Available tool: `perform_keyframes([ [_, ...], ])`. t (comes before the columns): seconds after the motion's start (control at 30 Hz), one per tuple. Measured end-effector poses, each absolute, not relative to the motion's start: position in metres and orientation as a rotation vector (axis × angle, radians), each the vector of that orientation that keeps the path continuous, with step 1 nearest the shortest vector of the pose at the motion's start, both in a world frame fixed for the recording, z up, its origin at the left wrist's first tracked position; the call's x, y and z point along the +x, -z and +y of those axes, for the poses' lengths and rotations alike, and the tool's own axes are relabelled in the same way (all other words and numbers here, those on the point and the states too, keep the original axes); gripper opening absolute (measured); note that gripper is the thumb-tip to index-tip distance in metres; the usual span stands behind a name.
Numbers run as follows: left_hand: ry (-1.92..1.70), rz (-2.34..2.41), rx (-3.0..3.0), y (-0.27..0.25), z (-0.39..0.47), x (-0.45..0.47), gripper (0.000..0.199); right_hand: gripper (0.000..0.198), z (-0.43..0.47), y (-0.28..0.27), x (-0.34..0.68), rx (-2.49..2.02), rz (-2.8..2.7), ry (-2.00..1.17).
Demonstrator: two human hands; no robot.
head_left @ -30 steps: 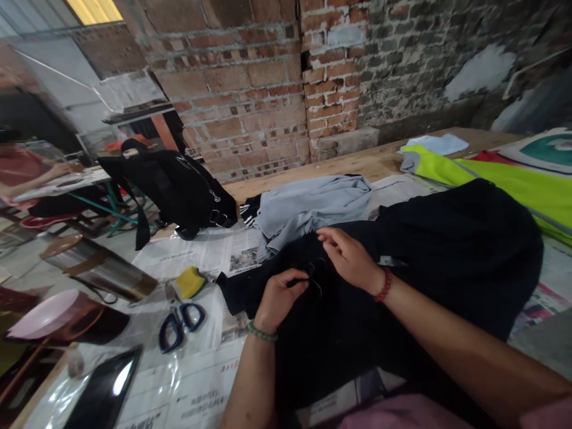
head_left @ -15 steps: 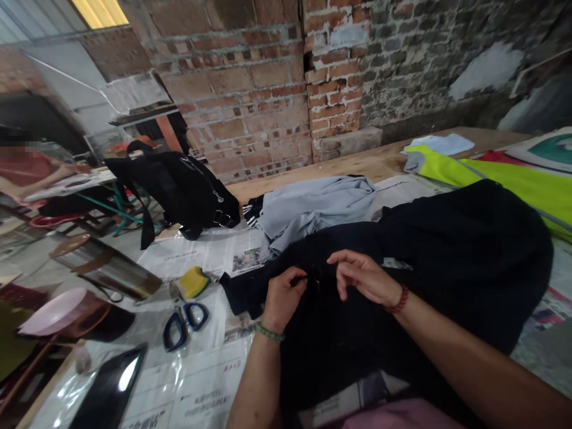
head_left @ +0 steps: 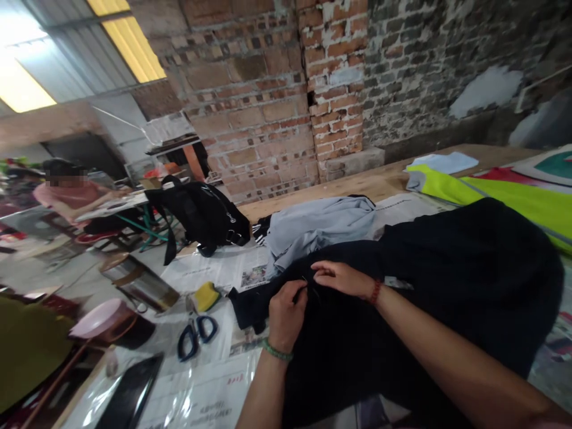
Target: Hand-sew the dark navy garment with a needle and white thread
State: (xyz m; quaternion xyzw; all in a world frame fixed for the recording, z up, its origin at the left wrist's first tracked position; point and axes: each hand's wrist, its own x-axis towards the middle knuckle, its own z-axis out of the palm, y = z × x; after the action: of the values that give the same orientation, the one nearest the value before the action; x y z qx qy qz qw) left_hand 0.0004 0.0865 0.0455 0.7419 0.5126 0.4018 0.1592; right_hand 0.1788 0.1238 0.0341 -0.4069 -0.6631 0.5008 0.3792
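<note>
A dark navy garment (head_left: 429,274) is spread over the table in front of me. On its near left part, my left hand (head_left: 286,313) is closed, thumb and fingers pinching the dark cloth. A thin shiny sliver (head_left: 304,278), like a needle, shows at those fingertips; it is too small to be sure. My right hand (head_left: 342,278) is just to the right, palm down and low over the cloth, fingers stretched toward the left hand. Nothing shows in it. A pale label (head_left: 398,283) lies on the garment beside the right wrist.
Left of the garment lie blue-handled scissors (head_left: 196,333), a yellow sponge (head_left: 206,296), a black phone (head_left: 131,390) and a steel flask (head_left: 138,281). Behind are a grey cloth (head_left: 319,223), a black bag (head_left: 201,214) and a neon-yellow garment (head_left: 500,199). A person (head_left: 75,193) sits farther left.
The right hand has come down and left, closer to the left hand, its fingers less spread. The left hand keeps its pinch on the garment. The camera view has tilted upward.
</note>
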Motion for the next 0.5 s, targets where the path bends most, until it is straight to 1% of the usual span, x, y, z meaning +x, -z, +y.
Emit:
perform_keyframes([
  [0.1,-1.144,1.470,2.104,-0.040,0.077,-0.002,0.019,0.038,0.120,-0.024,0.175,-0.921,-1.575,-1.437],
  [0.23,-1.230,1.559,1.954,-0.019,0.071,-0.004,0.018,0.031,0.114,-0.009,0.178,-0.860,-1.337,-1.453],
  [0.33,-1.311,1.625,1.918,-0.003,0.072,-0.004,0.018,0.030,0.110,-0.005,0.186,-0.665,-1.224,-1.552],
  [0.43,-1.341,1.657,1.934,0.007,0.076,-0.005,0.019,0.030,0.106,-0.004,0.195,-0.429,-1.273,-1.744],
  [0.5,-1.343,1.663,1.935,0.009,0.078,-0.006,0.018,0.029,0.104,-0.004,0.200,-0.428,-1.395,-1.801],
])
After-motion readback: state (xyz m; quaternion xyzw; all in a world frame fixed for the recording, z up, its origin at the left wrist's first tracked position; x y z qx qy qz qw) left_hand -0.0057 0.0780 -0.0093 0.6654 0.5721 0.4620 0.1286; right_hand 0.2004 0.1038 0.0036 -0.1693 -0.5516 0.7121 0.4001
